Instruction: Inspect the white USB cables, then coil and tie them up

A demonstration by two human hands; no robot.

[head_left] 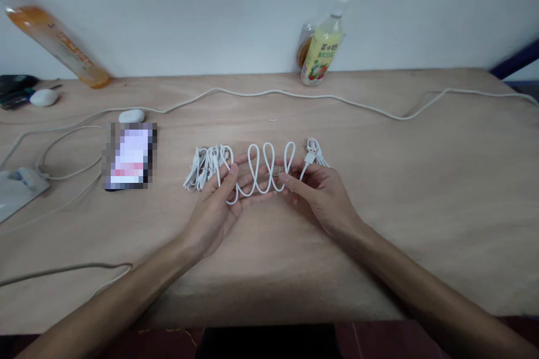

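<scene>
Between my two hands a white USB cable [255, 171] stretches out in several loose loops above the table. My left hand [223, 190] pinches its left end, the thumb pressed on the cord. At the other end, my right hand [314, 188] grips the cable between thumb and fingers, and a USB plug [310, 156] sticks up past that hand. Behind my left hand lies a pile of bundled white cables [197, 171], partly covered by the fingers. Another bundled white cable [318, 150] rests just beyond my right hand, its lower part hidden.
A phone [128, 157], its screen blurred out, lies at left below a white case [131, 116]. A long cord [273, 92] crosses the wooden table [421, 190]. An orange drink bottle [63, 45] and a yellow one [323, 47] stand by the wall. A power strip [21, 193] sits far left.
</scene>
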